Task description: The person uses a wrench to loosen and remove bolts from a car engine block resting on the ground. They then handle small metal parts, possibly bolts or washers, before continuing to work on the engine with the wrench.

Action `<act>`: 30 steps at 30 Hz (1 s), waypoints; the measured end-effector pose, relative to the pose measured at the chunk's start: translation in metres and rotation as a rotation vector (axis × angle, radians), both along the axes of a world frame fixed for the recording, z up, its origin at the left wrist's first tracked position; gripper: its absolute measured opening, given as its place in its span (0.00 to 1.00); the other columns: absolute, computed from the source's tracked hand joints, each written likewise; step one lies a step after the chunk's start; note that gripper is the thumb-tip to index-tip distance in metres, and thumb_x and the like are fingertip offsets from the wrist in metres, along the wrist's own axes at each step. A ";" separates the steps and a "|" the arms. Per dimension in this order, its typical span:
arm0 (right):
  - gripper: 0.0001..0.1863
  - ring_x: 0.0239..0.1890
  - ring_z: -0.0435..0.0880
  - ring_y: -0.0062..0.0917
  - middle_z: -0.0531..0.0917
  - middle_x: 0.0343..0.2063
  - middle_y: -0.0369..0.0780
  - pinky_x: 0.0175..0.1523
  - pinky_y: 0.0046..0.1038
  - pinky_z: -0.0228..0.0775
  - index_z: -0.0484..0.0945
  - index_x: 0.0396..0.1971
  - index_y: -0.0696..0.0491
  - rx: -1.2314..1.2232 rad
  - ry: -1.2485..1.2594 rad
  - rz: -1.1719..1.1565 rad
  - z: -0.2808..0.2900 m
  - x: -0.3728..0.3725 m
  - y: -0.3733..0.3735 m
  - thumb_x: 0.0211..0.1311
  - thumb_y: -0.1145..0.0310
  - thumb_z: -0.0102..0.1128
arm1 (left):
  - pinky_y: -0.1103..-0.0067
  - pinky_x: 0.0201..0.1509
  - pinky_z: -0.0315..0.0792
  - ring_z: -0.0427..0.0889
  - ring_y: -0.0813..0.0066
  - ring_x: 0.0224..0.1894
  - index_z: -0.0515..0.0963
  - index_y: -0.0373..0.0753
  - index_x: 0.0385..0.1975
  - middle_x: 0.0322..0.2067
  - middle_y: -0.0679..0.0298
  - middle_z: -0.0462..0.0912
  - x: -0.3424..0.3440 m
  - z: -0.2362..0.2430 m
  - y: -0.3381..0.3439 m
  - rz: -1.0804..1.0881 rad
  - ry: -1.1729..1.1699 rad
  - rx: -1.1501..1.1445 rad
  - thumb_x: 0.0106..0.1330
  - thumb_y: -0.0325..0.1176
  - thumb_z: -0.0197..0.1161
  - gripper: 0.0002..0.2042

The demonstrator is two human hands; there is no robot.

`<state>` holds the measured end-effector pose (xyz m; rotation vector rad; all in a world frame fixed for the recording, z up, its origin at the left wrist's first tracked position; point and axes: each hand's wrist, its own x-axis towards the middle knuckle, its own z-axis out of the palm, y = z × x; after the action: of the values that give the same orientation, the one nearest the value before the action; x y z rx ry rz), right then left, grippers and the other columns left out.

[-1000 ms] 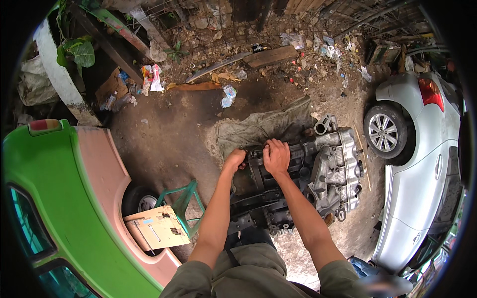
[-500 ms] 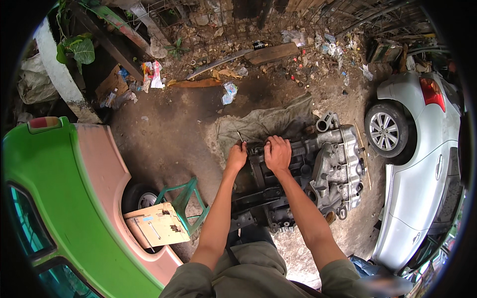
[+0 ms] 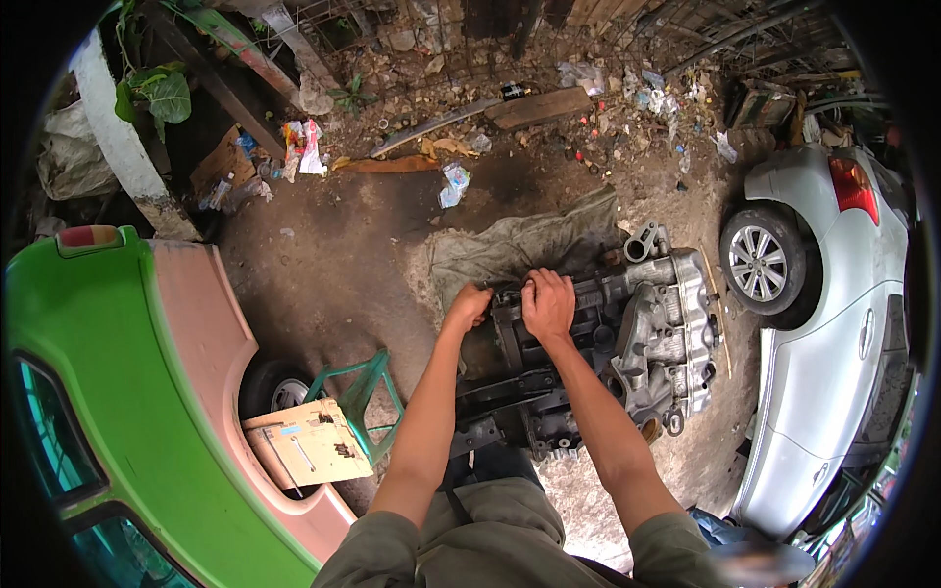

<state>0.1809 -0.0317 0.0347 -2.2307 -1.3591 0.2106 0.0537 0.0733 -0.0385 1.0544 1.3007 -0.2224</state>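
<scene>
Head view looks down on a bulky grey and black metal engine block (image 3: 598, 363) lying on the bare dirt ground (image 3: 333, 265), its far end resting on a crumpled grey-green cloth (image 3: 520, 245) spread over the dirt. Both forearms come up from the lower edge to the block's far end. Left hand (image 3: 469, 304) is curled into a loose fist at the block's far left corner, touching the metal where it meets the cloth; it may be closed around a small tool, but the view is too small to tell. Right hand (image 3: 549, 304) lies palm down on the top of the block just beside the left one, fingers bent and pressed onto the dark metal, holding nothing that shows. Near the person's left side stands a green plastic stool (image 3: 368, 387) with a flat piece of brown cardboard (image 3: 306, 443) leaning on it, against the pink and green bodywork of a small vehicle (image 3: 127, 392). Along the right side of the ground is parked a silver car (image 3: 833, 372), its wheel just beyond the block
</scene>
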 end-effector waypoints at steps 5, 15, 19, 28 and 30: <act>0.10 0.38 0.77 0.43 0.79 0.30 0.45 0.48 0.41 0.64 0.79 0.29 0.57 -0.036 0.016 -0.008 0.000 0.000 0.000 0.62 0.68 0.50 | 0.70 0.22 0.68 0.75 0.65 0.21 0.73 0.25 0.41 0.27 0.54 0.79 0.000 -0.012 0.004 -0.139 0.055 -0.020 0.70 0.40 0.63 0.19; 0.10 0.38 0.78 0.42 0.80 0.30 0.43 0.48 0.40 0.65 0.80 0.30 0.57 -0.022 0.006 -0.005 0.000 0.000 0.000 0.61 0.68 0.51 | 0.71 0.23 0.75 0.79 0.70 0.22 0.74 0.28 0.45 0.34 0.52 0.82 -0.024 -0.006 -0.016 0.332 -0.108 0.118 0.74 0.40 0.61 0.17; 0.11 0.40 0.79 0.40 0.82 0.31 0.43 0.48 0.40 0.66 0.82 0.31 0.57 -0.054 0.015 -0.005 -0.001 0.001 -0.001 0.60 0.66 0.53 | 0.73 0.35 0.85 0.85 0.69 0.30 0.74 0.29 0.49 0.40 0.54 0.83 -0.040 0.022 -0.042 0.696 -0.372 0.123 0.75 0.35 0.59 0.14; 0.10 0.39 0.79 0.40 0.81 0.30 0.42 0.48 0.40 0.66 0.81 0.30 0.56 -0.051 0.001 0.004 0.001 0.001 -0.001 0.60 0.66 0.53 | 0.74 0.42 0.85 0.86 0.71 0.36 0.76 0.26 0.42 0.36 0.58 0.85 -0.042 0.046 -0.067 0.769 -0.440 0.258 0.70 0.24 0.64 0.08; 0.10 0.39 0.79 0.40 0.81 0.30 0.42 0.48 0.39 0.65 0.81 0.30 0.56 -0.047 -0.003 0.004 0.001 0.001 -0.001 0.60 0.66 0.53 | 0.76 0.41 0.83 0.84 0.75 0.35 0.75 0.27 0.39 0.34 0.59 0.84 -0.041 0.047 -0.072 0.767 -0.450 0.303 0.70 0.24 0.64 0.06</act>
<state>0.1815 -0.0326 0.0357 -2.2681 -1.3735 0.2437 0.0130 0.0013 0.0081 0.7210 1.2462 0.7686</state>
